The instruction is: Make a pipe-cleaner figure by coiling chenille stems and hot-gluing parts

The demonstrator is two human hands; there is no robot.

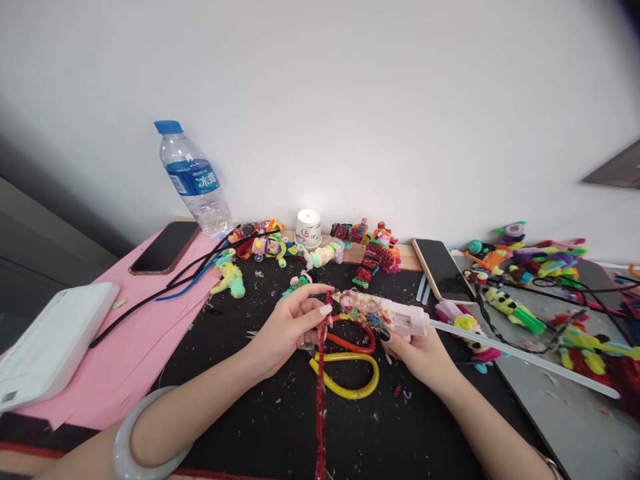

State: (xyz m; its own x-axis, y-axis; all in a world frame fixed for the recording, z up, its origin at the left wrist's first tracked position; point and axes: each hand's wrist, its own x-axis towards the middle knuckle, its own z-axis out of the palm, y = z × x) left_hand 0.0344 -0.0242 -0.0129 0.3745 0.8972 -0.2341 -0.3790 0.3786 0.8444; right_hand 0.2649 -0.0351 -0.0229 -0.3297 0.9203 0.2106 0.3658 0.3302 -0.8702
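Note:
My left hand [293, 327] pinches the top of a long red glittery pipe cleaner [321, 393] that runs down toward me over the black mat [280, 413]. My right hand [419, 353] grips a decorated hot glue gun [385, 315], its nozzle pointing left at the pinched end of the pipe cleaner. A white glue stick [525, 360] sticks out of the back of the gun to the right. Under the hands lie a yellow loop [350, 377] and a red loop [355, 341].
Pipe-cleaner figures [375, 253] line the back of the table beside a lit white candle [308, 228] and a water bottle [193, 179]. Two phones [164, 247] [443, 268], pink paper [125, 333], a white box [50, 340] and a heap of coloured pipe cleaners [535, 267] surround the mat.

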